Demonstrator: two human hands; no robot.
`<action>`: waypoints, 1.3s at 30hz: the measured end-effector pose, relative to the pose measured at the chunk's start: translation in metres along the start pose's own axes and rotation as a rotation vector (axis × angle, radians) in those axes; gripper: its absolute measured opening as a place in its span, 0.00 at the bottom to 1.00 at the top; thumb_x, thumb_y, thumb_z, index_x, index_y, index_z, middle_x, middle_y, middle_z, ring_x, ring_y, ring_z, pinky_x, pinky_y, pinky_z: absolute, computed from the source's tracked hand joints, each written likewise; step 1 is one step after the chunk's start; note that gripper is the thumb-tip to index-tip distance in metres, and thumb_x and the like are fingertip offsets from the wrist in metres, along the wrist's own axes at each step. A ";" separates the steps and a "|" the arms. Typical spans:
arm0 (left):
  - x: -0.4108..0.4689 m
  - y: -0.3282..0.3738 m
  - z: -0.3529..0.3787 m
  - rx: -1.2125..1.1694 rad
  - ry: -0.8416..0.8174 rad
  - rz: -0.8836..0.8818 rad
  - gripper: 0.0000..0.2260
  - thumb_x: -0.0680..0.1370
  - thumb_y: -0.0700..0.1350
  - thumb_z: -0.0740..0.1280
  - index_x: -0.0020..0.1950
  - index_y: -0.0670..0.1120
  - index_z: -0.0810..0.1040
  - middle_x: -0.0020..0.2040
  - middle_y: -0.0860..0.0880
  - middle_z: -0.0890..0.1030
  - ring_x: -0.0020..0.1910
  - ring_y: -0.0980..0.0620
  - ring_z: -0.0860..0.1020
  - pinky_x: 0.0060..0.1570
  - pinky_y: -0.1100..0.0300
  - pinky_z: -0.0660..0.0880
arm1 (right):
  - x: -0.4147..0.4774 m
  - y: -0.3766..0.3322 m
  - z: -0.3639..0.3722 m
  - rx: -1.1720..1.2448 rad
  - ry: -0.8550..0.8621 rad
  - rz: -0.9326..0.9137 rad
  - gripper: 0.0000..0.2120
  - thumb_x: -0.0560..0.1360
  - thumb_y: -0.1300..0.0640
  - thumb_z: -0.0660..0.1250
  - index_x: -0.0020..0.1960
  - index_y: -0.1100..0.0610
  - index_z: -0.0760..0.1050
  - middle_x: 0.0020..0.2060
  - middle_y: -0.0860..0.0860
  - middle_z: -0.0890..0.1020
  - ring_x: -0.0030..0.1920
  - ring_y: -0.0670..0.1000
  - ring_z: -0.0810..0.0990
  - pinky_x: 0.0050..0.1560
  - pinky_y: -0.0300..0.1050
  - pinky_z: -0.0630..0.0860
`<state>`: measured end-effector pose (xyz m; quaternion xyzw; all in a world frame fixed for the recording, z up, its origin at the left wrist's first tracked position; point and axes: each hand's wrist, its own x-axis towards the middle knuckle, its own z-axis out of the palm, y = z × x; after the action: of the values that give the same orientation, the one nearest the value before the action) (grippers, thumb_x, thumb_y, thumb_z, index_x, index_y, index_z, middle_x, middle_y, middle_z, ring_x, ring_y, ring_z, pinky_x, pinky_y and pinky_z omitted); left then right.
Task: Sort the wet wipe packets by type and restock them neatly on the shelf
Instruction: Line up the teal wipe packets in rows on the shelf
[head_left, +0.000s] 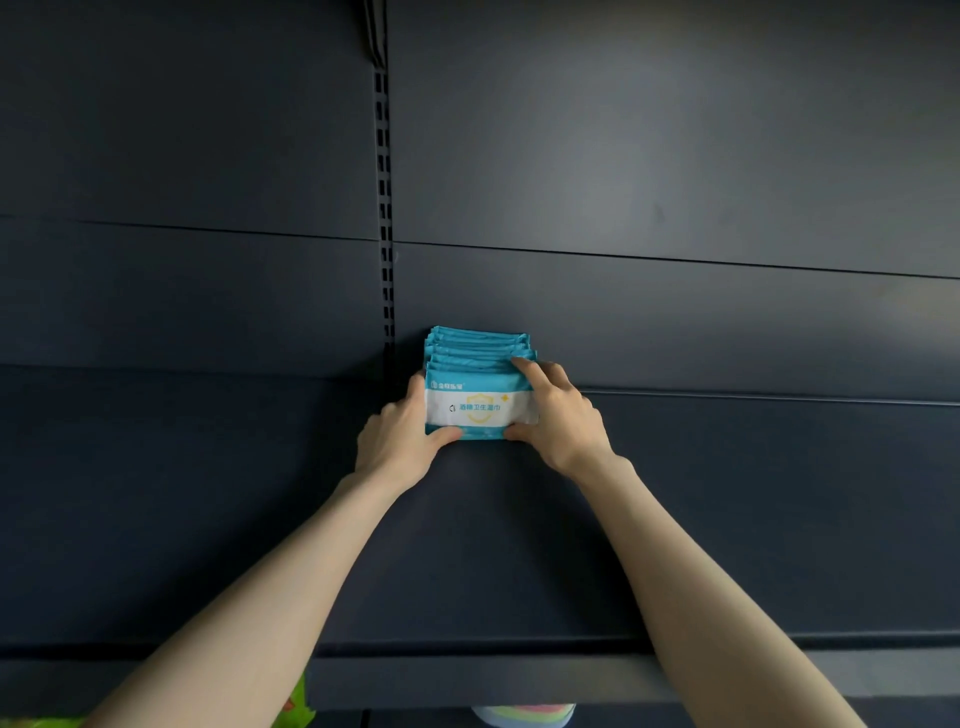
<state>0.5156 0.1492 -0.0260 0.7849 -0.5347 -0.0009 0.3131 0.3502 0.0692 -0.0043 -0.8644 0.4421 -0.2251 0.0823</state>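
Observation:
A row of several teal-and-white wet wipe packets (480, 395) stands upright on the dark shelf (675, 519), packed front to back against the back panel. My left hand (397, 441) grips the row's left side, thumb on the lower front of the front packet. My right hand (558, 413) holds the right side, thumb at the front packet's bottom right corner and index finger lying over the top edges.
A slotted upright (385, 208) runs down the dark back panel just left of the packets. The shelf's front lip (467, 675) crosses the bottom. Below it, green packaging (296, 709) and a pale multicoloured item (524, 716) peek out.

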 end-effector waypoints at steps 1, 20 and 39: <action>0.000 0.000 0.000 -0.004 -0.012 0.001 0.26 0.75 0.54 0.69 0.68 0.48 0.62 0.58 0.46 0.78 0.52 0.41 0.78 0.44 0.53 0.73 | 0.000 0.000 0.000 -0.002 -0.008 0.007 0.40 0.72 0.51 0.72 0.76 0.46 0.53 0.70 0.51 0.63 0.64 0.59 0.71 0.58 0.54 0.72; -0.072 0.036 -0.075 -0.030 0.076 0.095 0.13 0.77 0.48 0.67 0.61 0.47 0.76 0.56 0.49 0.81 0.53 0.49 0.79 0.54 0.50 0.76 | -0.067 -0.020 -0.066 0.113 0.219 -0.096 0.21 0.77 0.54 0.65 0.69 0.57 0.67 0.65 0.53 0.71 0.62 0.59 0.72 0.55 0.49 0.71; -0.410 0.112 0.144 -0.363 -0.288 0.022 0.05 0.76 0.41 0.68 0.50 0.43 0.81 0.42 0.50 0.84 0.41 0.52 0.81 0.44 0.52 0.79 | -0.443 0.168 0.027 0.316 -0.071 0.232 0.06 0.74 0.59 0.64 0.44 0.60 0.79 0.41 0.53 0.84 0.39 0.55 0.82 0.40 0.50 0.79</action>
<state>0.1981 0.3972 -0.2231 0.7018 -0.5733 -0.2057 0.3695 0.0159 0.3225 -0.2252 -0.7913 0.4948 -0.2499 0.2579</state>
